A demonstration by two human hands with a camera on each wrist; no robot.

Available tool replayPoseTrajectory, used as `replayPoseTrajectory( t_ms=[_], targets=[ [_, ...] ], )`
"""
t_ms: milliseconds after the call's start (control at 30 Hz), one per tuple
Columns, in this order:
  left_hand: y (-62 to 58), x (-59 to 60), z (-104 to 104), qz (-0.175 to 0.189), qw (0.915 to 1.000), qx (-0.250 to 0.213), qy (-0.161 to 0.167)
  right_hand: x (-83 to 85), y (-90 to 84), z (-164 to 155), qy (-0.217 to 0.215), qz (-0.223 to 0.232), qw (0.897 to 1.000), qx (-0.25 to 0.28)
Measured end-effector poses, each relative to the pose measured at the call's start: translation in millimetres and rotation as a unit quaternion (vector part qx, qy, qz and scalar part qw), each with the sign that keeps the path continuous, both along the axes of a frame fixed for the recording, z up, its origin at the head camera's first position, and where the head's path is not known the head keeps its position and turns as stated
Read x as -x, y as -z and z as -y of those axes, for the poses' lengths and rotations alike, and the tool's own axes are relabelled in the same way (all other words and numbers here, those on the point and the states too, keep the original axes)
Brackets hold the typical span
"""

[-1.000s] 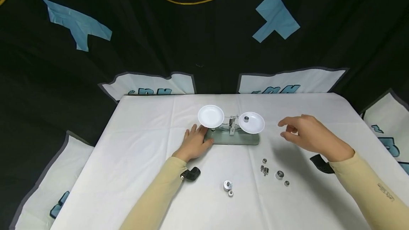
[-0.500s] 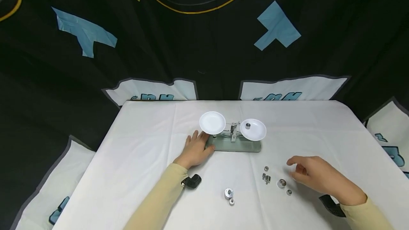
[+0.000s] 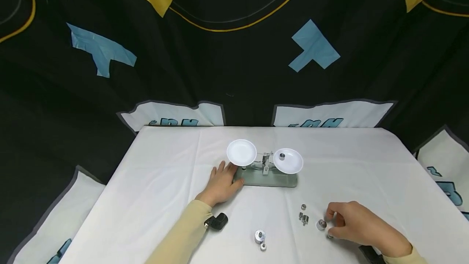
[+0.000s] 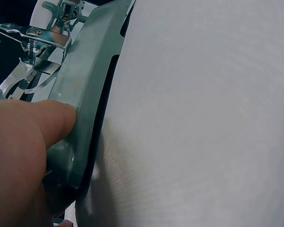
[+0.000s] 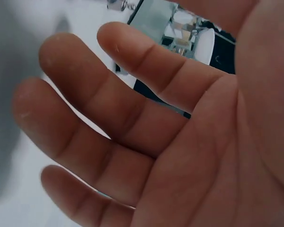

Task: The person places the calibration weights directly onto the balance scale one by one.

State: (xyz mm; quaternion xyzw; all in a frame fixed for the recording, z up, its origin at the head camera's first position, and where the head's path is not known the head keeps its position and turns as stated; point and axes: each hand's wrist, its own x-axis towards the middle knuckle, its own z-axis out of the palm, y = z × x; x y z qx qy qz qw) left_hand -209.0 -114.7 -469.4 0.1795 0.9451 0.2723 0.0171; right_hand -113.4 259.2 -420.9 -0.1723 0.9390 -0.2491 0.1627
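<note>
Two hands at work: my left hand (image 3: 222, 181) rests flat against the balance scale (image 3: 265, 176) base at desk (image 3: 154, 182) centre, fingers spread, steadying it. My right hand (image 3: 353, 225), near the front edge, curls toward the round weight (image 3: 321, 225); whether the fingertips already pinch it I cannot tell. I'd pinch its knob squarely and lift straight, sparing the small weights (image 3: 303, 217) beside it.

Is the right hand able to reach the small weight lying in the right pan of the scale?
Probably yes. The right hand is down by the loose weights, and nothing stands between it and the small weight in the open right pan.
</note>
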Motion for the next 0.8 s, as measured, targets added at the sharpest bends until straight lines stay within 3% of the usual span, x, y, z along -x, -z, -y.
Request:
replayPoseTrajectory(
  t_ms=[200,600,800],
  targets=[
    [0.7,-2.4,0.6,0.003,1.0,-0.006,-0.006,-0.9,9.3,6.6,-0.014,0.0,1.0,0.007],
    [-0.8,-0.5,-0.7,-0.006,1.0,-0.007,0.001,-3.0,11.6,10.5,0.022,0.014,0.999,-0.034],
    [1.1,0.3,-1.4,0.0,1.0,-0.004,-0.004,-2.9,11.9,5.4,-0.027,0.018,0.999,-0.009]
  ],
)
